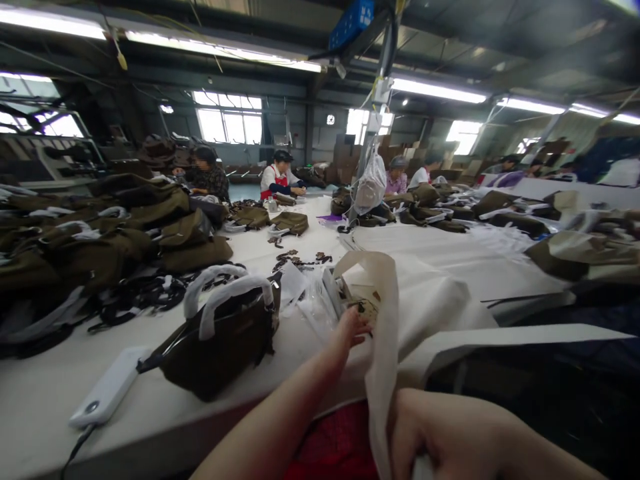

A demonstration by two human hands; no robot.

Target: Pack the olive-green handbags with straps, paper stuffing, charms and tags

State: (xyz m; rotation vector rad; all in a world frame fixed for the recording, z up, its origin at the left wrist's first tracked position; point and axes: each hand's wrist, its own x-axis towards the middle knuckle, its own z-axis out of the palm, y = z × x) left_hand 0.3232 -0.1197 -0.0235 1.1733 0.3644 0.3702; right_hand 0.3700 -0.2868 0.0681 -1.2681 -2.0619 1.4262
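Note:
My left hand [354,325] reaches into the mouth of a pale beige bag or sheet [385,300], its fingers apart beside small dark items and papers inside. At the lower right, my right hand [413,427] is curled round the lower edge of the beige material. Left of my left hand, a dark olive handbag [215,340] stands on the table, its two handles wrapped in white. Clear plastic packets and white papers [313,300] lie between the handbag and the beige material.
A white power strip [107,387] lies at the left front of the white table [45,400]. Olive bags [120,240] are piled at the left. A metal post [367,147] rises mid-table. Several people sit farther back, one in a red apron [281,181].

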